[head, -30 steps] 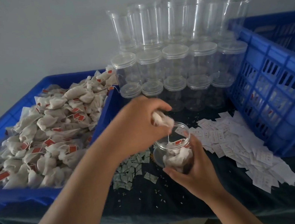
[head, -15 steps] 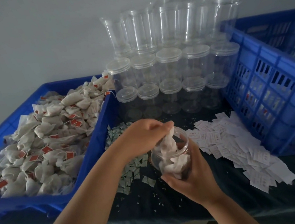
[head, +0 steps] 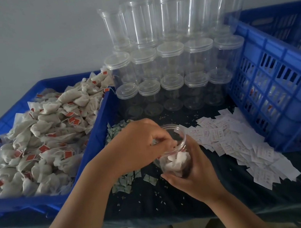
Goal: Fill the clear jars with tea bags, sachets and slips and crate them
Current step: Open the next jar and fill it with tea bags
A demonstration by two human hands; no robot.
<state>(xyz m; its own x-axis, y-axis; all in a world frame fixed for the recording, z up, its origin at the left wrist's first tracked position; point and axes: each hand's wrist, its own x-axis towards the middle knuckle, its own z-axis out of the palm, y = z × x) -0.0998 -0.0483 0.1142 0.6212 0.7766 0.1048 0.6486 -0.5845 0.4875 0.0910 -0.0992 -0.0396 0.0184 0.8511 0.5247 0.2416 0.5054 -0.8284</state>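
Clear, thin-walled plastic jar [head: 175, 156], tilted and part-filled with soft white tea bags [head: 177, 159], sits in the right hand [head: 193, 168], whose grip wraps its lower wall just above the dark-clothed worktop [head: 180, 199]. Left hand [head: 141, 145] at the jar's mouth, fingertips pinched on a bag inside. Light and probably slippery; likely flexes if squeezed, so hold low around the wall.
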